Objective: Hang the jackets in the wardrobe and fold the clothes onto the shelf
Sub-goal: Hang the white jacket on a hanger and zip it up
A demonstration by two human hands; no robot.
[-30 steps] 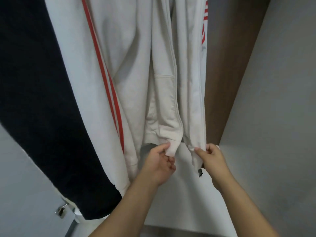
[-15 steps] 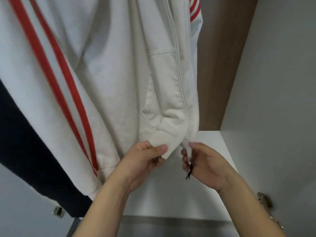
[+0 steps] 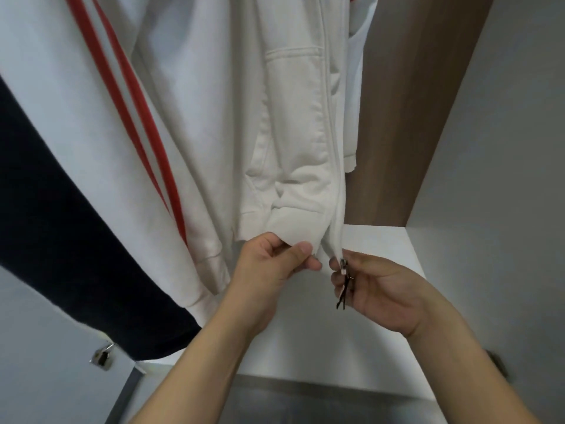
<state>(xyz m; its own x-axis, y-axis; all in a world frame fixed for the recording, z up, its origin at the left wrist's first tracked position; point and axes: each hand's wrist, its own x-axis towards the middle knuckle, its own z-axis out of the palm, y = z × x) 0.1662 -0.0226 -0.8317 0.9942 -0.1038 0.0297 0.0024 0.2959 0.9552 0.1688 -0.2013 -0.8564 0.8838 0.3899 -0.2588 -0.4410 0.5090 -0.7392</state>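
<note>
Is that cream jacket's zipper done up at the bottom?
Not at the hem: the left hand and right hand hold separate edges, slider at the bottom.

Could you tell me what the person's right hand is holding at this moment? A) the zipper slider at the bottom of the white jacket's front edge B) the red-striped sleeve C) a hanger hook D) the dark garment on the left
A: the right hand pinches the metal zipper slider at the bottom of the white jacket, its dark pull dangling, while the left hand grips the hem of the other front panel.
</note>
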